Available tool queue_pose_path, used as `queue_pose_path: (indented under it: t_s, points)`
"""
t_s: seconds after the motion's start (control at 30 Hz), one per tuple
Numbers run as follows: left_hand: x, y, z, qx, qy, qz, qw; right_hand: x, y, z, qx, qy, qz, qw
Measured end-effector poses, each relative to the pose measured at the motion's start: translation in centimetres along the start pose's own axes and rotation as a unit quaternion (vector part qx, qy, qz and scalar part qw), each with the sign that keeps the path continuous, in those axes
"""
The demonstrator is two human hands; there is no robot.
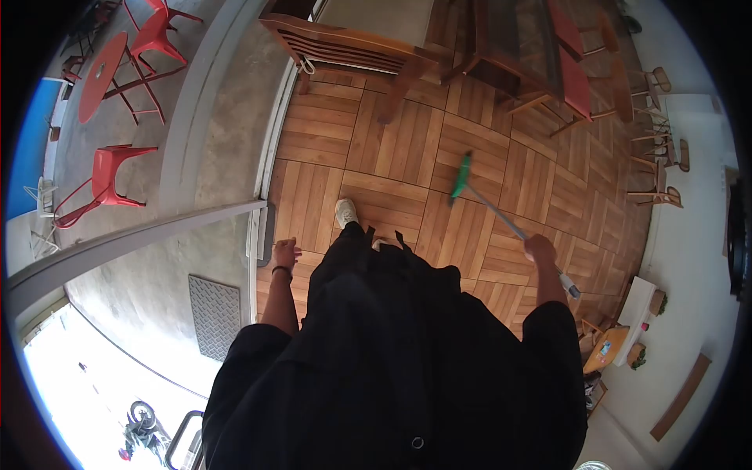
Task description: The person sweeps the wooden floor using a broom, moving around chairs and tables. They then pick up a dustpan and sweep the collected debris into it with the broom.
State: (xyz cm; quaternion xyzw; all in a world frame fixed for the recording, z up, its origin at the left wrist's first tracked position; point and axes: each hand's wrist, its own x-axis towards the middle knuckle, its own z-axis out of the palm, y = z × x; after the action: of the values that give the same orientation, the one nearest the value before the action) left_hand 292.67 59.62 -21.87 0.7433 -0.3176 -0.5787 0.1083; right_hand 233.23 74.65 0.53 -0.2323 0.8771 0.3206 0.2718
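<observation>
My right hand (540,249) is closed around the grey handle of a broom (462,176). The broom's green head, with dark bristles along one edge, is on the wooden floor (392,145) ahead of me and to the right. The handle slants back past my hand to its grey end. My left hand (286,253) hangs at my left side near the door frame, fingers loosely bent and apart, holding nothing. Below it on the wrist is a dark band. One light shoe (345,212) shows ahead of my dark clothing; the other foot is mostly hidden.
A wooden bench (352,39) stands ahead, with a table (517,47) and red-seated chairs (576,82) to its right. Beyond the door track at left are red metal chairs (110,176) and a red folding table (103,77). Wooden chairs (656,188) line the right wall.
</observation>
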Motion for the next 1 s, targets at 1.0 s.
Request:
queue_pose_path:
  t_s: [1.0]
  points:
    - [-3.6,10.7,17.5,0.108,-0.04,-0.166,0.979,28.9,11.2,-6.0,0.063,-0.028,0.057,0.996]
